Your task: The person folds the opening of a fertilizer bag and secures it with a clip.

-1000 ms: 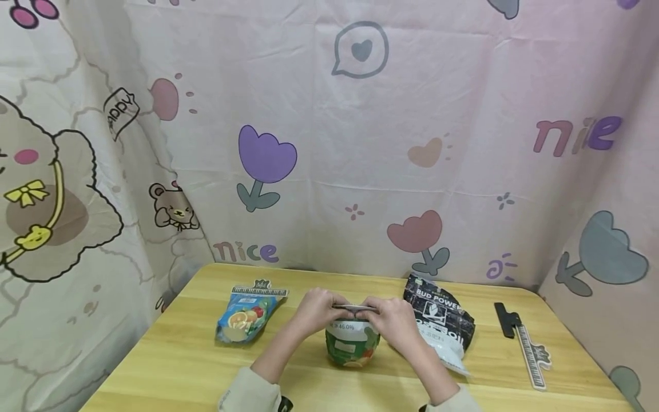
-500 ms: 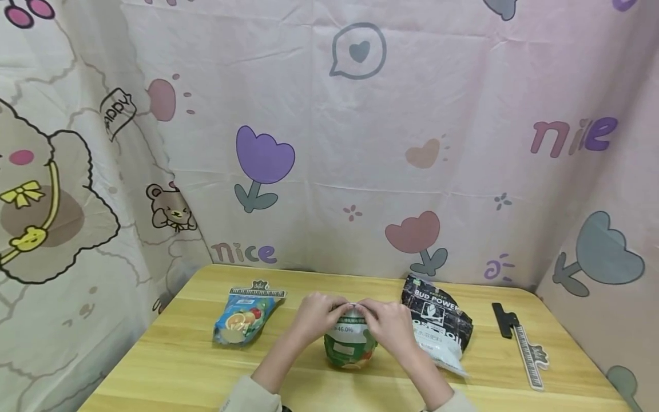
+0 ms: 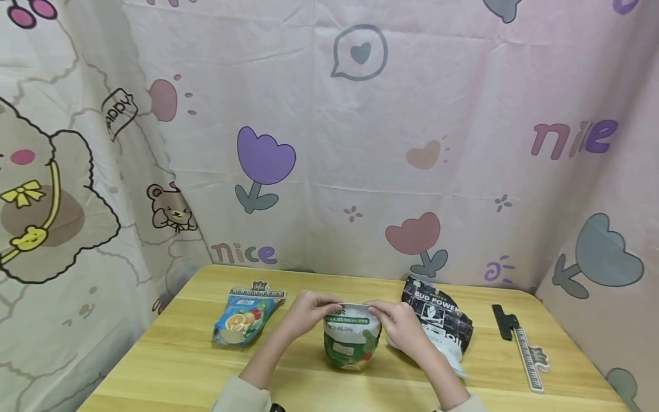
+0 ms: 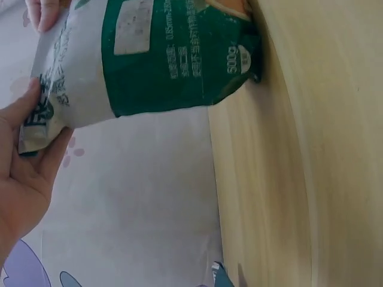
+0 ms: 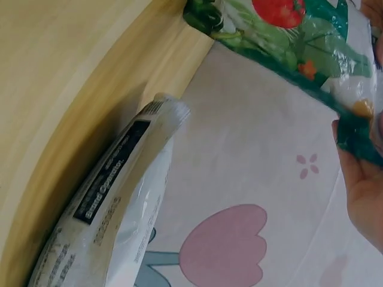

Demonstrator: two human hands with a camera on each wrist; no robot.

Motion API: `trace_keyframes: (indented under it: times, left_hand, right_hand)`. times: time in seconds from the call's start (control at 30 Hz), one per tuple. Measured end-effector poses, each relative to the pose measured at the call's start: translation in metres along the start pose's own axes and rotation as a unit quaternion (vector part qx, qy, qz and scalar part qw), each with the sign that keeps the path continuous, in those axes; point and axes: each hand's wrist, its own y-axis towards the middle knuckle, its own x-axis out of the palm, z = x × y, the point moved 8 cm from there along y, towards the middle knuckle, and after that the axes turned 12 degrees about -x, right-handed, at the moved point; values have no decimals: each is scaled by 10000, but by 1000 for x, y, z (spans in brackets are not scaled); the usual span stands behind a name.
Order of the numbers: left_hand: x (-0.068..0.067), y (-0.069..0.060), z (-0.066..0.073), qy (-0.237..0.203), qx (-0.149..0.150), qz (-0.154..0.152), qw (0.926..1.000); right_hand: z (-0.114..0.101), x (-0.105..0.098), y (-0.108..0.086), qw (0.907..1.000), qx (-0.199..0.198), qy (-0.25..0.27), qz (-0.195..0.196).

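Observation:
A green-and-white bag [image 3: 351, 339] printed with vegetables stands upright at the middle of the wooden table, its top edge drawn wide and flat. My left hand [image 3: 309, 313] pinches its top left corner between thumb and fingers. At the opposite top corner my right hand [image 3: 399, 325] pinches the edge the same way. In the left wrist view the green-and-white bag [image 4: 155, 60] shows a 500g mark near its base, and its base rests on the table. The right wrist view shows the bag's shiny vegetable-printed side [image 5: 323, 54] beside my right hand [image 5: 365, 191].
On the left lies a blue fruit-printed bag [image 3: 242, 320] with a keyboard-patterned clip [image 3: 257, 293] across its top. A black-and-white "BUD POWER" bag [image 3: 437, 315] lies just right of my right hand. Further right are a black clip [image 3: 505, 321] and a keyboard-patterned clip [image 3: 530, 357].
My hands have drawn apart along the bag's top edge, from almost meeting at its middle to the two corners. The folded top is now raised and spread, showing more print.

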Motion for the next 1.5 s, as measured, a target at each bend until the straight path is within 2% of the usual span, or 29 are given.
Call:
trace_keyframes:
  times: [0.13,0.33,0.53,0.67,0.77,0.87,0.93,1.03,1.13,1.2,1.4,1.5]
  left_hand:
    - [-1,-1,-1,-123,111,-49,9999]
    - [-6,-7,-13,-409,-197,-352,9983]
    - [-7,-11,-16,-263,-190,-466,9984]
    - [-7,-11,-18,-204,-293,-459,9983]
    - [-6,-10,-16,125,-339,-463,9983]
    - [-1,-6,-7,588,-155,-546,9967]
    - [5,-2,1,722,-26,-643,9953]
    - [13,3,5,714,-103,-713,9948]
    - [16,4,1,582,-387,-625,9956]
    - [16,4,-2,501,-478,-492,9964]
    - [14,1,2,420,-131,-77,9990]
    - [14,-1,3,437,43,4,9990]
  right_hand:
    - [0,0,1,9999,-128,43,-45]
    - [6,-4,-6,9986,79,496,-181]
    - [10,-7,-12,9991,-55,408,-104]
    - [10,-5,-11,9986,207,374,-302]
    - [6,-1,-7,9971,377,131,-648]
    - [-3,3,3,9948,262,-366,-917]
    - [-10,7,10,9928,165,-654,-987]
    - [-15,13,16,9892,223,-1024,-1022]
    - [-14,18,17,9860,363,-1334,-933]
    - [-15,19,17,9852,358,-1505,-737]
    - [-23,15,15,9797,-92,-2000,125]
    - [-26,13,14,9768,-407,-2071,352]
